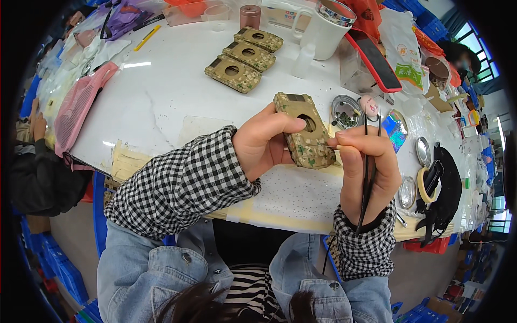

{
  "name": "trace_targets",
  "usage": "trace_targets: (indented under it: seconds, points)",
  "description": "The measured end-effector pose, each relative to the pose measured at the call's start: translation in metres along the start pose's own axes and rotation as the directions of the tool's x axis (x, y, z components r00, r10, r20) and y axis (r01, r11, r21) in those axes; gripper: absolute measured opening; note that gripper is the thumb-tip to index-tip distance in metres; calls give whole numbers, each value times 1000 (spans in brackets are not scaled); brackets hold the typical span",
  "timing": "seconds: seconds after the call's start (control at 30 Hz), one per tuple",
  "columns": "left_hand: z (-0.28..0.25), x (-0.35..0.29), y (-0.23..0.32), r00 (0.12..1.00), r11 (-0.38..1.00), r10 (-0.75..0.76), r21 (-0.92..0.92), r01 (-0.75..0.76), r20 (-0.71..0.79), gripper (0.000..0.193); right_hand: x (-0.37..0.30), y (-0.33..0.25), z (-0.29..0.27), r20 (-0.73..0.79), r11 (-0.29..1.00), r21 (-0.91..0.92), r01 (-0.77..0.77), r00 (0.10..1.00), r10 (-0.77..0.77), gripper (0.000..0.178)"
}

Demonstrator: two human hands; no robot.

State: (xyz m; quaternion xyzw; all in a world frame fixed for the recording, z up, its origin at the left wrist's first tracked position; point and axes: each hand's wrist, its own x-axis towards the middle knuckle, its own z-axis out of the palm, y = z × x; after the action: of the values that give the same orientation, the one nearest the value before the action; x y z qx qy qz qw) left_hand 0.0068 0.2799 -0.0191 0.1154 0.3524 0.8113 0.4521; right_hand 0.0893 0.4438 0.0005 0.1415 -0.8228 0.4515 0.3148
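My left hand grips a small camouflage-patterned rectangular case with a round hole in its face, held just above the white table. My right hand holds black tweezers upright in the fist, tips pointing away from me, while its thumb and forefinger pinch something thin against the case's right side. Three more camouflage cases lie in a row farther back on the table.
Behind the hands sit a round metal tin with small parts, a white mug, a red-edged phone and a small bottle. Tape roll, metal lids and black cloth lie right. A pink mesh bag lies left.
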Motion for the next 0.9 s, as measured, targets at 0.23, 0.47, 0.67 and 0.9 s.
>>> trace_targets:
  seconds: [0.23, 0.47, 0.67, 0.9]
  points:
    - [2, -1, 1, 1000, 1000, -7, 9, 7, -27, 52, 1, -3, -1, 6, 1000, -18, -13, 1000, 13, 13]
    - [1, -1, 2, 1000, 1000, -8, 0, 8, -30, 52, 0, -4, -2, -16, 997, 68, -35, 999, 36, 8]
    - [-2, 2, 2, 999, 1000, 5, -12, -6, -44, 51, -7, -3, -19, -191, 988, 30, -149, 970, 152, 5]
    - [-6, 4, 1, 997, 998, 60, -4, -60, -50, 52, -15, 15, -28, -77, 861, -507, -39, 997, 0, 14]
